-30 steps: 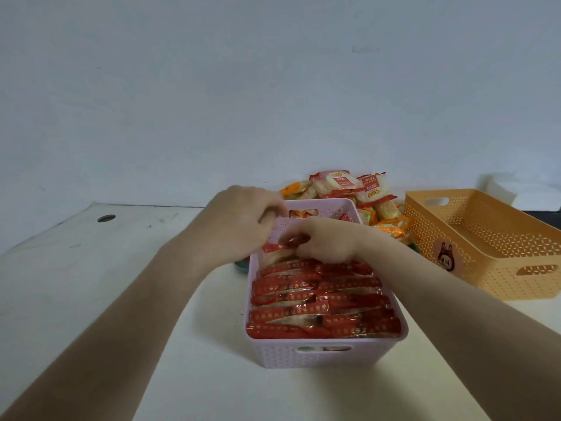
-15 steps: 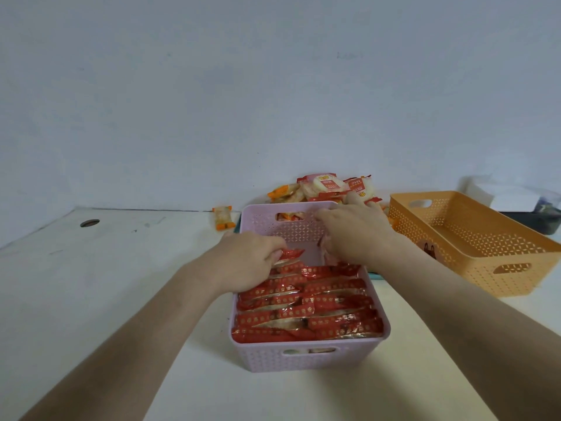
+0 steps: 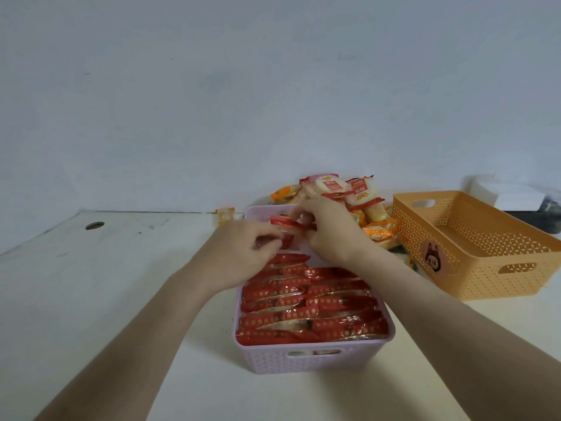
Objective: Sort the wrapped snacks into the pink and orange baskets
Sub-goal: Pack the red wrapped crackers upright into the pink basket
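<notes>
Pink basket (image 3: 312, 361): stands near the desk's front edge, about midway along it, its handle slot facing the viewer.
Red-wrapped snacks (image 3: 309, 308): packed in overlapping rows that fill the pink basket from its near wall almost to the far end.
Desk (image 3: 91, 299): pale top; a small round hole (image 3: 94, 225) sits near its far left corner.
Left hand (image 3: 243, 253): over the far left part of the pink basket, palm down, fingers (image 3: 267, 243) curled narrow and pinched on a red-wrapped snack (image 3: 288, 226) at its left end.
Right hand (image 3: 328, 229): over the far end of the pink basket, fingers bent close together, gripping the same red-wrapped snack at its right end; the packet is lifted just above the packed rows.
Orange basket (image 3: 473, 268): at the desk's right side, well apart from the hands, set at an angle, with a cartoon sticker (image 3: 432, 257) on its near corner; its visible inside holds no snacks.
Snack pile (image 3: 349, 199): loose red and orange packets heaped by the desk's far edge, behind the pink basket and beside the orange one.
Stray snack (image 3: 225, 214): one small orange packet alone, left of the pile by the far edge.
White box (image 3: 513, 196): behind the orange basket at the far right.
</notes>
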